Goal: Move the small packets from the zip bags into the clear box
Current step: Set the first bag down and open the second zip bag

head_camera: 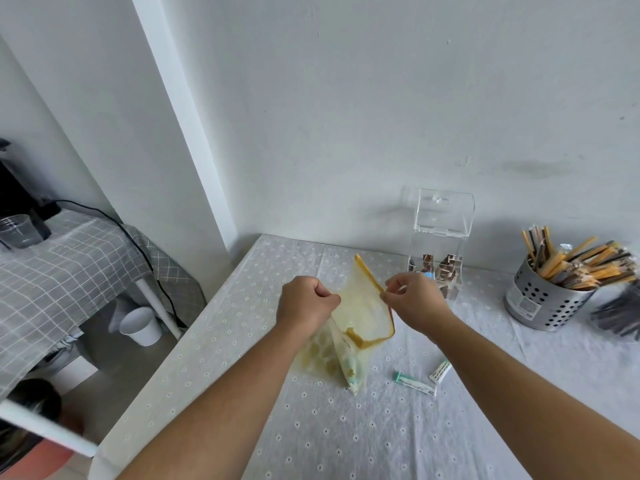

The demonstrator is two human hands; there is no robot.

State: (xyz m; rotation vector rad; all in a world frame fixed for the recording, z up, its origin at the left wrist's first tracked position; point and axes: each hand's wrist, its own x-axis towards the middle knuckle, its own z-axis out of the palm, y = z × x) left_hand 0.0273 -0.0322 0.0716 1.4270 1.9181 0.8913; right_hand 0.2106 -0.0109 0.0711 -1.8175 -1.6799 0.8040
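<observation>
Zip bag (363,313) held upright over table (346,427); left hand (306,301) and right hand (414,299) each pinch opposite mouth edges, clear box (438,244) behind.

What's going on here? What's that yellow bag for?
A person is holding a yellowish zip bag by its opening. The left hand pinches one side and the right hand pinches the other, so its mouth is spread apart. A few small packets show through near its bottom. Two green-and-white packets lie on the tablecloth beside it. Behind stands the clear box, lid up, with some brown packets already inside.
</observation>
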